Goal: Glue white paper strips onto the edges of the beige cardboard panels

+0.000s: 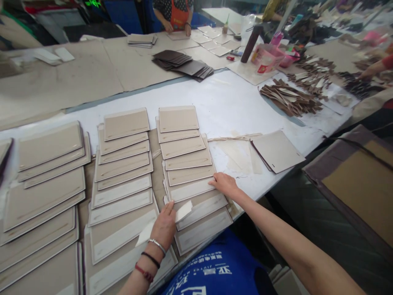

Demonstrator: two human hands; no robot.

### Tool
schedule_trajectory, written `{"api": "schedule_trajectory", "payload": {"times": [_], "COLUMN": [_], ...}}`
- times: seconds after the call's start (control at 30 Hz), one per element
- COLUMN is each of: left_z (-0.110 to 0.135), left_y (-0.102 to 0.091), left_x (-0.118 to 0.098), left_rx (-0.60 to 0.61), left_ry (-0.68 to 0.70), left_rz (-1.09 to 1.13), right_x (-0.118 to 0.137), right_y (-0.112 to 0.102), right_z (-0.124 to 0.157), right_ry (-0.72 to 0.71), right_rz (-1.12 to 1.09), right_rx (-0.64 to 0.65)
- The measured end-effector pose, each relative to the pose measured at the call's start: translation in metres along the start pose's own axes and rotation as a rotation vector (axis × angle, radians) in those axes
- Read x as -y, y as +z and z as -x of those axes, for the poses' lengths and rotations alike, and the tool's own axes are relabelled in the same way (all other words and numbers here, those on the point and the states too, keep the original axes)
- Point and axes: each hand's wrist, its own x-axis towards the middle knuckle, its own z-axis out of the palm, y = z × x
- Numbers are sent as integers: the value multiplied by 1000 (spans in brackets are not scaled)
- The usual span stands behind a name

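My left hand (164,223) is closed on a white strip (184,211) that sticks out on both sides of it, above the lower part of the right-hand column of panels. My right hand (226,184) rests at the right edge of a beige panel (190,189) bearing a pale strip along its lower side. Its fingers are curled together, and whatever lies under them is hidden. Overlapping beige panels (125,123) with dark edges form several columns. Upper ones show a brownish line near the lower edge; lower ones carry pale strips.
Right of the columns lie thin pale strips (236,157) and a grey panel stack (278,150). Farther back are dark panels (184,63), brown strips (290,97), a pink basket (267,57) and a dark cylinder (251,43). A co-worker in an orange apron (181,16) works across the table.
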Motion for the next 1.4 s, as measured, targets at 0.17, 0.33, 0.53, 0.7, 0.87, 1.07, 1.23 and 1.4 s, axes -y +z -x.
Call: {"api": "schedule_trajectory", "payload": {"times": [0.17, 0.33, 0.53, 0.7, 0.87, 1.07, 1.23, 1.4], "left_z": [0, 1, 2, 1, 0, 4, 11, 15], "left_y": [3, 8, 7, 7, 6, 5, 6, 10], "left_x": [-1, 3, 4, 1, -5, 0, 4, 5], "left_rx": [-8, -46, -46, -37, -49, -42, -76, -109], "left_ry": [-14, -11, -8, -19, -59, -45, -25, -34], "left_rz": [20, 38, 2, -25, -12, 60, 156, 259], "right_x": [-4, -4, -12, -38, -37, -4, 18, 43], "right_y": [0, 1, -4, -10, 22, 79, 93, 94], "right_z": [-3, -3, -3, 11, 39, 50, 45, 47], "right_ry": [-27, -58, -58, -56, -443, -595, -517, -515], "right_rz": [9, 17, 66, 37, -6, 21, 62, 98], "right_rx": [13, 16, -85, -290, -471, -495, -506, -511]}}
